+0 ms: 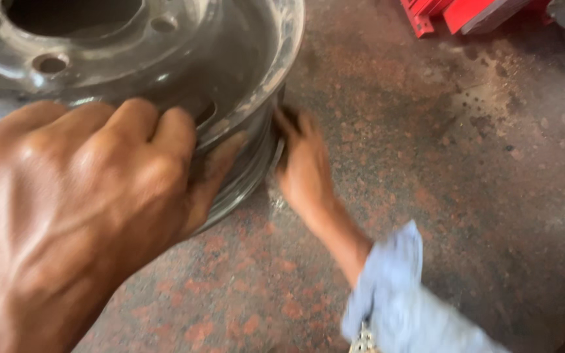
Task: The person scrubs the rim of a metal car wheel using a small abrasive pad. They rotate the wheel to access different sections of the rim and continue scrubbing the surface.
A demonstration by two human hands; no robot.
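Steel wheel rim [165, 59] is lying flat on the speckled reddish-brown stone floor [439, 170] at the upper left of the head view, its dished face turned up. Its grey metal is looking dull and scuffed, with a big centre bore, round bolt holes around it, and a brighter worn lip along the outer edge. The left hand [80, 209] is filling the near left of the frame, its fingers curling over the rim's edge and the thumb pressing against the side wall. The right hand [305, 170], blurred, is reaching to the rim's lower right flank, fingertips touching the metal; their spread cannot be told. A pale blue sleeve [393, 287] is covering that forearm. Red metal parts [459, 13] are sitting at the top right.
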